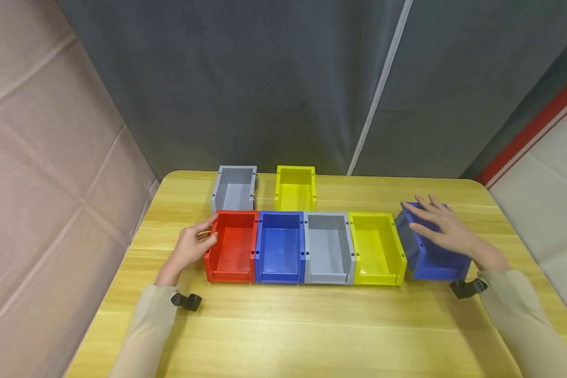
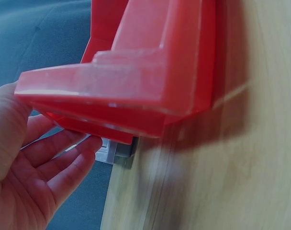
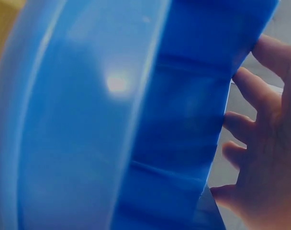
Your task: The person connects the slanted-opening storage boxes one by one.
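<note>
A wooden table point(image 1: 283, 331) stands before a dark curtain point(image 1: 245, 84). Below the widely spread fingers of the right hand point(image 1: 444, 228) sits the angled blue bin point(image 1: 439, 269), fingertips at its rim. The left hand point(image 1: 191, 245), fingers parted and gently bent, touches the outer side of the red bin point(image 1: 233, 249). Between both hands' fingers, side by side from the red bin, stand the middle blue bin point(image 1: 281, 247), front gray bin point(image 1: 329, 247) and front yellow bin point(image 1: 375, 247). Beyond the left fingertips stand the back gray bin point(image 1: 235, 194) and back yellow bin point(image 1: 295, 194).

Right hand point(image 1: 446, 231) hides — partly — one blue bin point(image 1: 441, 269).
</note>
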The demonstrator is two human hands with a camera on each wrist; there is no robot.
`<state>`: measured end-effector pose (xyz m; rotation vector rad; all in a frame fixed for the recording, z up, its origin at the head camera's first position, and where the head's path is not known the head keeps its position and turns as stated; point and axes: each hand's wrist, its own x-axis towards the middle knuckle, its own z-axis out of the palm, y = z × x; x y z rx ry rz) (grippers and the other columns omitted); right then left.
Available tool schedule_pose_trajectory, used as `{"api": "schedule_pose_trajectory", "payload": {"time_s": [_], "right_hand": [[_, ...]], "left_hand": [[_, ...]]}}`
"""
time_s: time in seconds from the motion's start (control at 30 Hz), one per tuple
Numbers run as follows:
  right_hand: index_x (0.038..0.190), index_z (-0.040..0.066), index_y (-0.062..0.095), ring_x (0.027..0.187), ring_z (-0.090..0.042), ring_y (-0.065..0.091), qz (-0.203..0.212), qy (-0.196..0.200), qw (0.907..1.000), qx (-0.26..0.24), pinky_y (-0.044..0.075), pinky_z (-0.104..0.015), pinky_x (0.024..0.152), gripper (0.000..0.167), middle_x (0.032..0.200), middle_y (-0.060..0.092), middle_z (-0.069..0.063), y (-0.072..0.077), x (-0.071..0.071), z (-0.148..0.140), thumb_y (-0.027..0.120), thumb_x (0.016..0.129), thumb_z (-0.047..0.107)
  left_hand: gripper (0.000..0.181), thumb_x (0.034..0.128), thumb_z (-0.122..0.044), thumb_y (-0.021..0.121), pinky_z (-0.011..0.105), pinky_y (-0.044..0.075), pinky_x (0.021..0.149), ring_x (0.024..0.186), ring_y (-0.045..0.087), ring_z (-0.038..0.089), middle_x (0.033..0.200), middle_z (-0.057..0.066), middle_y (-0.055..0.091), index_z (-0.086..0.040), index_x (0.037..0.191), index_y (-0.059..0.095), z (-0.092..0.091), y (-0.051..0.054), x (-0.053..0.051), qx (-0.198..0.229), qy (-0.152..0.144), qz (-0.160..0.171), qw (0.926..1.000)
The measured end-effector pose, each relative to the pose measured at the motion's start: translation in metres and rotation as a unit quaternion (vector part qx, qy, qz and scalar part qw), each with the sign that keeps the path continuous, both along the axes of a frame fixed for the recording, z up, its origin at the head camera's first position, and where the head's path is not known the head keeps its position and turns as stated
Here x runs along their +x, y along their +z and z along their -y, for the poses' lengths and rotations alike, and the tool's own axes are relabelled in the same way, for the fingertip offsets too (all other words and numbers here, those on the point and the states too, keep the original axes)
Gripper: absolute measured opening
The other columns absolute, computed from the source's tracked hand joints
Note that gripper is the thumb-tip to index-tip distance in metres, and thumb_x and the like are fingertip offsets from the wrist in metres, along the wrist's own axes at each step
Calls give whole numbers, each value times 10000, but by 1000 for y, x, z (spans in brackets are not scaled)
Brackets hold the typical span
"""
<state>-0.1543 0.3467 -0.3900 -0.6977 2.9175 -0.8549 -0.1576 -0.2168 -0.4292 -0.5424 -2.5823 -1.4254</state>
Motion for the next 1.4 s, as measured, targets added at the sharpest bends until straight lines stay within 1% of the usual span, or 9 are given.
{"api": "schedule_pose_trajectory", "payload": {"time_s": [0.13,0.33,0.4,0.57,0.67,0.83,1.07,1.23,1.4], "right_hand": [[1454,160,372,1368,-495,-11,162,-76,9997,171,-74,-754,1003,572,1494,174,-290,2,0,2,582,928,239],[1459,163,360,1381,-468,16,429,-230,9985,259,-89,-735,1017,580,1515,152,-252,5,0,2,577,931,269],[1460,166,357,1383,-462,23,474,-255,9981,283,-86,-734,1019,585,1519,148,-244,6,0,2,581,929,271],[1473,182,330,1390,-447,31,493,-203,9977,427,-60,-746,1014,597,1525,141,-236,7,0,2,566,936,293],[1482,200,307,1394,-436,32,503,-169,9970,563,-40,-749,1014,601,1524,144,-240,6,0,3,546,944,324],[1494,216,267,1403,-410,2,583,-180,9960,653,-71,-734,1022,608,1530,119,-233,4,0,5,519,957,346],[1510,208,199,1406,-386,-59,739,-226,9940,772,-111,-723,1019,619,1549,38,-193,3,0,7,468,976,369],[1512,257,171,1406,-385,-57,663,-199,9944,795,-109,-726,1017,614,1553,27,-181,0,1,6,462,981,359],[1512,243,187,1410,-376,-37,437,-131,9961,758,-95,-736,1013,596,1556,30,-165,-3,4,5,457,987,327]], "left_hand": [[424,808,149,570,528,520,802,988,588,476,1167,379,530,189,1224,498,-1,1,0,-7,-2,-23,10000],[425,812,146,566,537,516,805,991,584,481,1173,381,524,192,1227,492,-3,2,-1,-19,-5,12,10000],[431,813,143,569,537,515,805,991,584,481,1180,377,522,183,1235,492,0,-5,-5,33,3,25,10000],[454,825,116,582,490,525,817,1016,590,445,1225,331,523,122,1272,502,10,-29,-16,43,46,52,10000],[464,827,94,591,460,530,820,1027,594,420,1240,305,529,93,1284,510,14,-35,-17,-18,74,57,10000],[466,826,69,594,448,534,813,1032,595,407,1244,296,531,84,1285,516,17,-35,-16,-6,44,-6,10000],[460,827,66,593,436,539,802,1003,608,411,1238,302,530,92,1280,516,18,-35,-16,-34,52,-75,10000],[455,824,78,590,432,541,797,990,611,413,1224,306,539,105,1272,515,17,-37,-17,-67,89,-72,9999],[459,821,87,604,434,539,802,1006,605,414,1233,299,535,86,1273,526,16,-37,-18,133,34,-52,9999]]}}
